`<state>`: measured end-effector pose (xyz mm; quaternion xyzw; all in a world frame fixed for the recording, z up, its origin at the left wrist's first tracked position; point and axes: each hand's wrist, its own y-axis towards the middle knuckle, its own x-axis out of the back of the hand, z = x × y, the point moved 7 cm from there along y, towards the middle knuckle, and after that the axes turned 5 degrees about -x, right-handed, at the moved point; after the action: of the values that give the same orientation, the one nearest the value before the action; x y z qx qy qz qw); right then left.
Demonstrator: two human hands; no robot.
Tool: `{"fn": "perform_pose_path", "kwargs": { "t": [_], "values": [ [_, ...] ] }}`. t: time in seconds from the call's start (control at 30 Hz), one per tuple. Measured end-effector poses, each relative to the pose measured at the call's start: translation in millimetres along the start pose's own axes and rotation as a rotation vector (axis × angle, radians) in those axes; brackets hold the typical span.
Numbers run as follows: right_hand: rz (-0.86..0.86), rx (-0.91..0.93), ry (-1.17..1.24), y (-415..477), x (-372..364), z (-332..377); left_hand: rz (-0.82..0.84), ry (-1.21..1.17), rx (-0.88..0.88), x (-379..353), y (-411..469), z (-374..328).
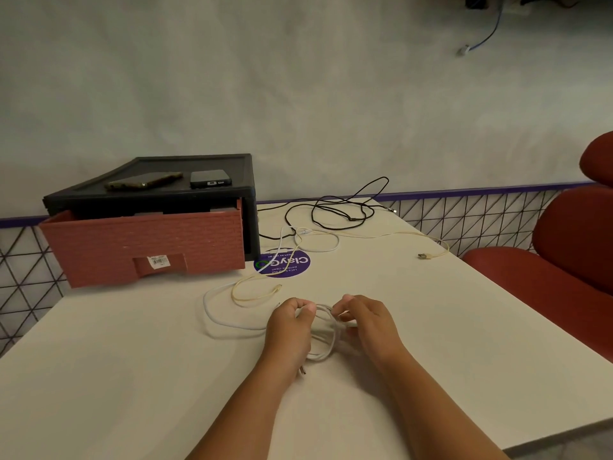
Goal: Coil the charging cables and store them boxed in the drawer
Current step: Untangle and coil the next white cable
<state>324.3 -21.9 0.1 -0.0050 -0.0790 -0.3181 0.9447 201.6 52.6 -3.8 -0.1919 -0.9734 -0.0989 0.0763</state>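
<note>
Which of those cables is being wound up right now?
The white cable, looped between the left hand and right hand. The black cable and cream cable lie loose, untouched.

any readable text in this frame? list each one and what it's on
"ClayGO": on the round purple sticker on the white table, seen upside down from the head view.
Smaller lines under it on the same sticker: too blurred to read.
White barcode label on the red drawer front: print too small to read.
Two phones on the black drawer unit: no legible text.
</note>
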Motion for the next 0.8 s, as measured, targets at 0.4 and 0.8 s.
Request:
{"fn": "perform_pose_path", "kwargs": {
  "t": [0.4, 0.8],
  "values": [
    [0.043, 0.251, -0.424, -15, -12, 15, -0.014, -0.098, 0.076, 0, 2, 7],
    [-0.088, 0.045, -0.006, -10, -8, 12, -0.061, -0.017, -0.011, -3, -4, -5]
  ]
}}
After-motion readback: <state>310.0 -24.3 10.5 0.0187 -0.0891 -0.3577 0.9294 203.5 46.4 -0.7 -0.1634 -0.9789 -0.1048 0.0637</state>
